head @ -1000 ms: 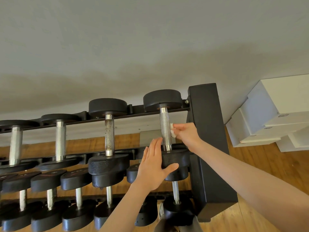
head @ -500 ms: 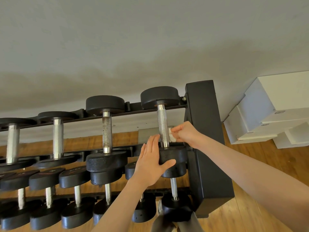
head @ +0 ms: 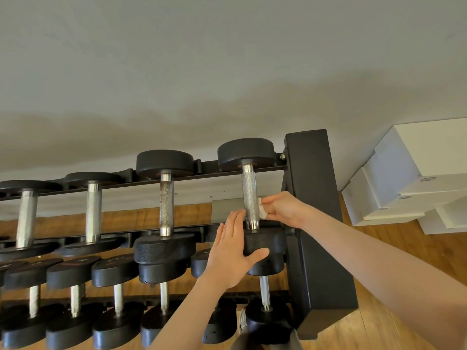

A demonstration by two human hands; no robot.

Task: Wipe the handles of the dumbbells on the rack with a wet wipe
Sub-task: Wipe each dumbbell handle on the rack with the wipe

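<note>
Head view: right hand (head: pixel 283 209) fingers pinch wet wipe (head: pixel 261 209) against handle (head: pixel 250 198); left hand (head: pixel 231 251) fingers straight, pressing dumbbell head (head: pixel 265 242)

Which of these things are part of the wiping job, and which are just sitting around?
Part of the job: wet wipe, rightmost dumbbell's handle, right hand, left hand, rack.
Just sitting around: white boxes.

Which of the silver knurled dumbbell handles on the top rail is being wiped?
The rightmost silver knurled handle, beside the black rack end panel: the right hand presses a white wet wipe against it; no hand touches the other handles.
</note>
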